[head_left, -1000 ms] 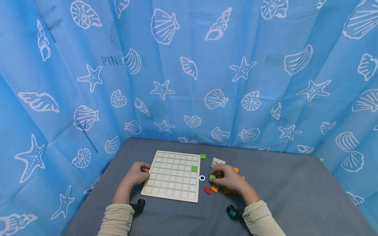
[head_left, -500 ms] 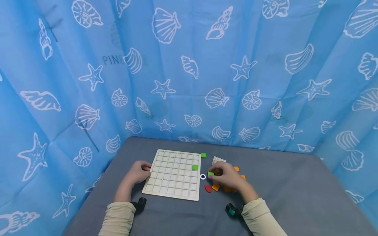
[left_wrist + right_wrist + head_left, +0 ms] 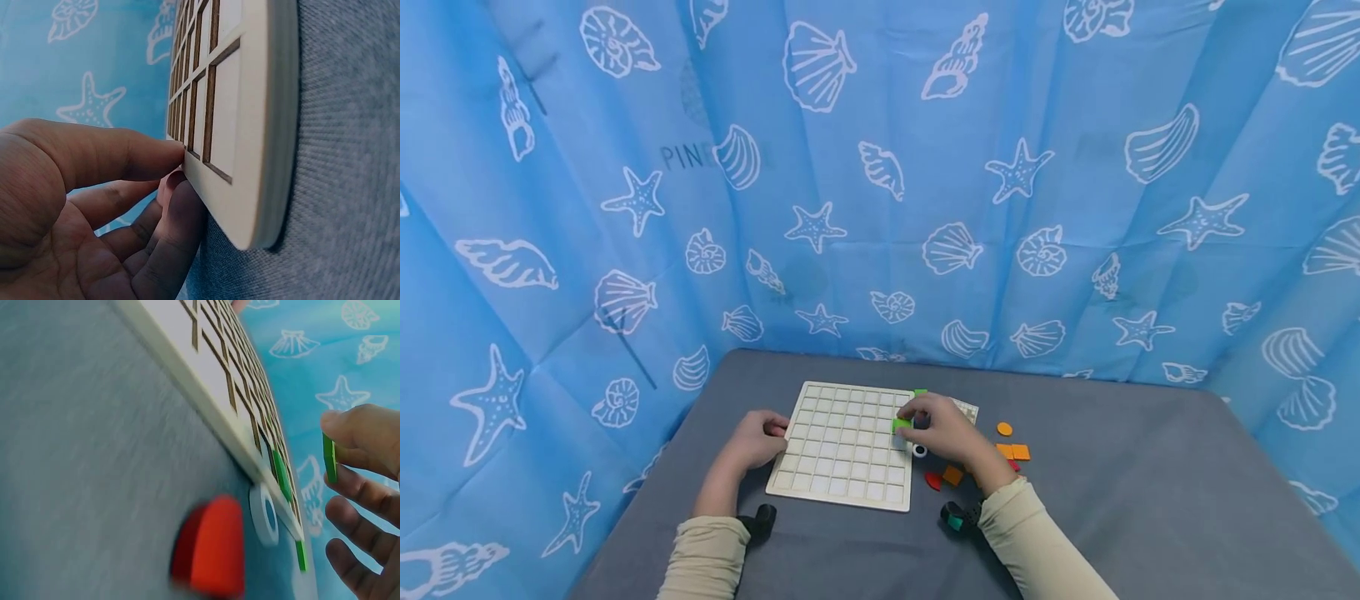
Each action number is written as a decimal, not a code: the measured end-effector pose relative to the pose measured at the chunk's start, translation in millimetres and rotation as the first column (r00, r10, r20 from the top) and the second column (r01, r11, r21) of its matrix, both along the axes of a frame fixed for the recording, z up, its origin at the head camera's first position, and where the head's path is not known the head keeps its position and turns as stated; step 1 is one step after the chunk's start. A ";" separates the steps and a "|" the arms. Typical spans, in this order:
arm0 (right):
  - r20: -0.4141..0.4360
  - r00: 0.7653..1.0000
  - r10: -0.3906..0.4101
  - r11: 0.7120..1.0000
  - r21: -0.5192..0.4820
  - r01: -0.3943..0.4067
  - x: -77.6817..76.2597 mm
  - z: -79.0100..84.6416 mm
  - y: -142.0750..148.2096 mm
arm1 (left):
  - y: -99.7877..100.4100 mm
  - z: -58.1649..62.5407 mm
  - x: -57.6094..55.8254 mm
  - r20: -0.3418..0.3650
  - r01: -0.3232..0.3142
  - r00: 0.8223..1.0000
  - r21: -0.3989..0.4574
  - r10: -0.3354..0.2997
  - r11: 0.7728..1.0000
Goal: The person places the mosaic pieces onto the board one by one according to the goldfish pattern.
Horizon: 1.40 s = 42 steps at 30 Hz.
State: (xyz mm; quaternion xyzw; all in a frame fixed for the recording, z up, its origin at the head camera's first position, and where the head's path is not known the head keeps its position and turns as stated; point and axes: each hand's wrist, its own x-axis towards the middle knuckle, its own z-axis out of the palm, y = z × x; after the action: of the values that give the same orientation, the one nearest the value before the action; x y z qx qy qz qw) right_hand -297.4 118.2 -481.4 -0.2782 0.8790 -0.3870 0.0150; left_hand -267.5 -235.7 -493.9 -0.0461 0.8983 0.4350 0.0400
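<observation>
Three letters (image 3: 681, 157), "PIN", show on the curtain (image 3: 880, 108); right grip (image 3: 943, 429) pinches a green tile (image 3: 329, 457), left grip (image 3: 756, 440) the board (image 3: 838, 446)

A blue curtain (image 3: 887, 100) printed with white shells (image 3: 820, 67) and starfish (image 3: 1019, 171) hangs in folds beyond the far edge of the grey, woven-textured surface (image 3: 1150, 500) and along its left and right edges. Faint dark lettering (image 3: 681, 157), "PIN", shows above the far left corner. The light is soft.

Grey table (image 3: 1150, 500) under pale grid board (image 3: 842, 454), green tile (image 3: 301, 556), white ring (image 3: 258, 515), red wedge (image 3: 933, 481), orange pieces (image 3: 1021, 452)
</observation>
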 end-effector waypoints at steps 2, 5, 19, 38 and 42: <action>0.004 1.000 0.016 1.000 -0.006 -0.016 -2.8 -0.3 -6.3 | 0.6 -0.8 0.6 0.004 -0.004 1.000 -0.002 0.004 1.000; 0.005 1.000 0.015 1.000 0.000 -0.015 -6.8 -1.9 -13.7 | 1.4 -1.8 1.1 0.005 -0.005 1.000 -0.006 0.005 1.000; 0.013 0.998 -0.058 0.991 0.122 0.056 -18.2 -9.3 -30.9 | 5.3 -0.4 -1.0 -0.007 -0.017 1.000 0.012 0.017 1.000; 0.021 0.999 -0.039 0.991 0.128 0.036 -18.9 -8.1 -38.5 | 1.8 -0.7 0.5 -0.008 -0.026 1.000 0.010 0.026 1.000; 0.025 0.998 -0.049 0.991 0.123 0.046 -18.5 -8.5 -38.5 | 2.2 -0.1 1.4 -0.007 -0.025 1.000 0.014 0.025 1.000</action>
State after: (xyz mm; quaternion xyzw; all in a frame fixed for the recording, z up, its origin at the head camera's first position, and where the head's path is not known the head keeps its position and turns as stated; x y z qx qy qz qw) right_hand -315.9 79.7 -489.9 -0.2505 0.9071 -0.3366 0.0349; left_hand -266.1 -233.6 -493.9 -0.0556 0.8948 0.4419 0.0317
